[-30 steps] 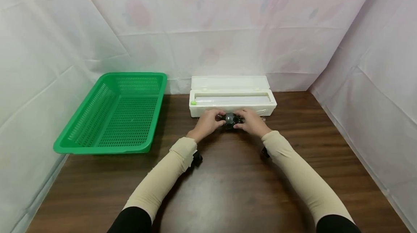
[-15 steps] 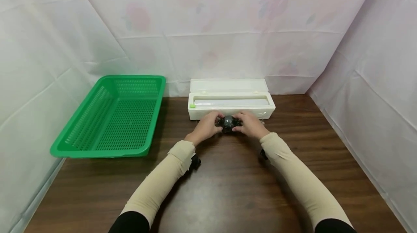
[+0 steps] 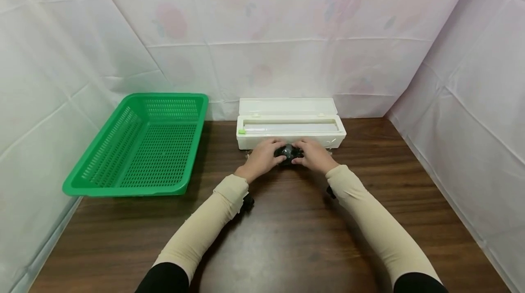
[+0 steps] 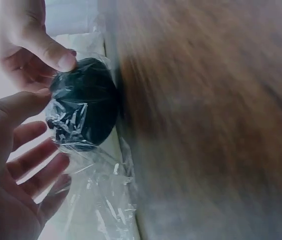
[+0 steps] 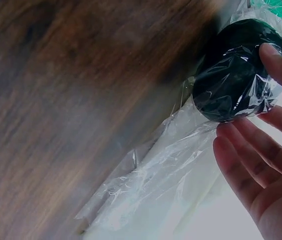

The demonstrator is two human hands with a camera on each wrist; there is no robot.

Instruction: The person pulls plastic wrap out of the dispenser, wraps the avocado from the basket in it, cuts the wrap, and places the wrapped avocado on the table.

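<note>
step in hand: judged to be wrapping; clear film [image 5: 136,187] covers the dark round object [image 5: 230,75], with more trailing along the white box [image 3: 249,141].
next move: likely calls for gathering the loose film around the object while steadying it.
left hand [image 3: 262,155]: thumb and curved fingers hold the object at its left side.
right hand [image 3: 313,155]: matching hold at the right side.
object position: just in front of the box, between both hands; contact with the surface [image 3: 287,238] cannot be told.
box contents: pale roll [image 3: 291,127]; lid [image 3: 287,107] raised at the back, green clip [image 3: 242,131] at the left end.
green basket [image 3: 123,191]: left of the box; perforated floor visible, nothing seen inside.
</note>
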